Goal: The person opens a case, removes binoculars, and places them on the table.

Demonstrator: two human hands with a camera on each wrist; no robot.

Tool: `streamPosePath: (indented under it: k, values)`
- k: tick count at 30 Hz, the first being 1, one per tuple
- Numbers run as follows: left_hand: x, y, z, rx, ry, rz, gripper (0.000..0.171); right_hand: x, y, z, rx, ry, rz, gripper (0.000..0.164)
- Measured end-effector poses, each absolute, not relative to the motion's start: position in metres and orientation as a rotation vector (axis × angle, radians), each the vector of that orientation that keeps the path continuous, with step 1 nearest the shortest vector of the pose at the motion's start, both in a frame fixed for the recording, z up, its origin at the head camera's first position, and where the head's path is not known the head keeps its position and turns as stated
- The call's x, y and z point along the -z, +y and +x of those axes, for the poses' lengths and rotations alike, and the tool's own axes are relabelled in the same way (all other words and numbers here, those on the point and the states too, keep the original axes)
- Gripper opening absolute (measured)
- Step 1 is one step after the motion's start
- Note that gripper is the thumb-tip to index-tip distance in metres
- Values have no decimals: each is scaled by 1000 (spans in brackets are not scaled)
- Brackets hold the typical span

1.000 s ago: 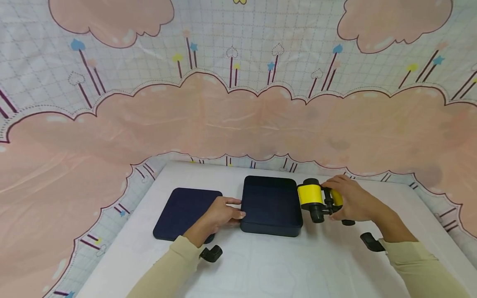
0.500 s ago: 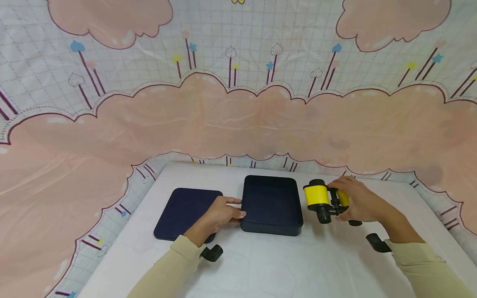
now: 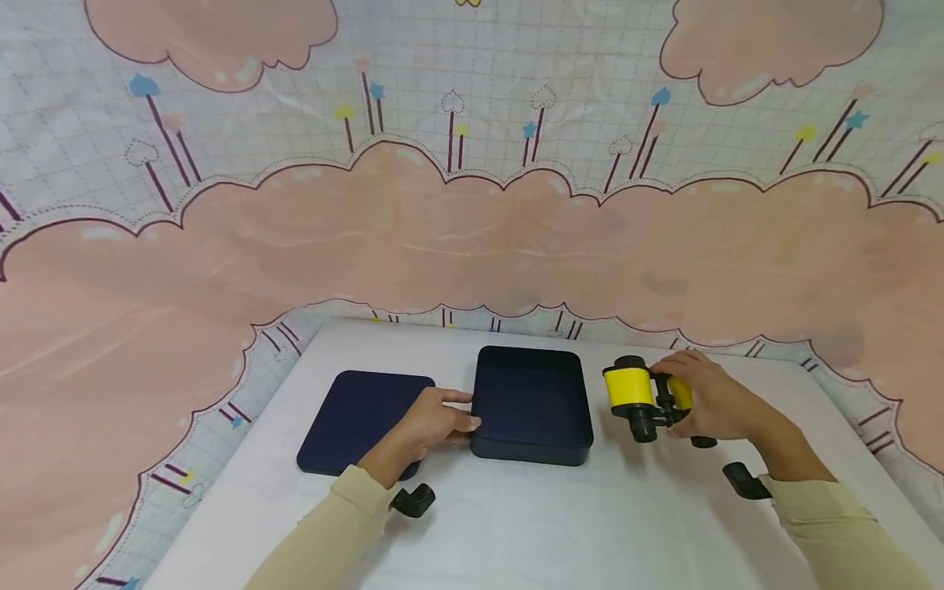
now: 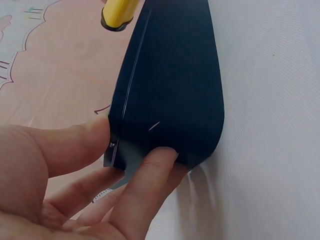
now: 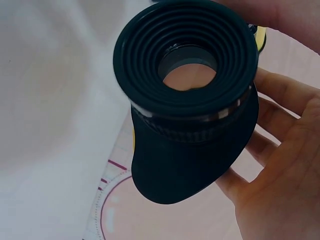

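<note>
Yellow-and-black binoculars (image 3: 630, 389) are held by my right hand (image 3: 711, 397) above the table, to the right of an open dark box (image 3: 531, 452). In the right wrist view an eyepiece of the binoculars (image 5: 185, 107) faces the camera, and the fingers of my right hand (image 5: 285, 135) curl round the far barrel. My left hand (image 3: 433, 422) holds the left side of the box. The left wrist view has fingertips of my left hand (image 4: 125, 190) at the rim and wall of the box (image 4: 170, 90). Nothing shows inside the box.
A flat dark-blue lid (image 3: 354, 418) lies on the white table (image 3: 531, 524), left of the box and partly under my left forearm. Black wrist cameras (image 3: 415, 500) sit at both cuffs. A cloud-patterned cloth (image 3: 472, 238) hangs behind the table.
My right hand has moved the binoculars a little to the right, away from the box, and then nearly stopped. My left hand and the box keep their places.
</note>
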State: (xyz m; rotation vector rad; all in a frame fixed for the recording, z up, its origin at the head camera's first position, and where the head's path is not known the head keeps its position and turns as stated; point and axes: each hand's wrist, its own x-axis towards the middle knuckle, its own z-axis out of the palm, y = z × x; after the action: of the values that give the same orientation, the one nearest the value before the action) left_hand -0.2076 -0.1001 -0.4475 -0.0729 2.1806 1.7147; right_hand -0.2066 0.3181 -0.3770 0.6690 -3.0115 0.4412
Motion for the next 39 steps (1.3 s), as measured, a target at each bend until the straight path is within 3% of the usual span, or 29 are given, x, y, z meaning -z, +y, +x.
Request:
streamPosePath:
  k: [39]
  values:
    - [443,-101,-202,-1693,2210,-72,55,395,330,-204,-572,-3041,566,86]
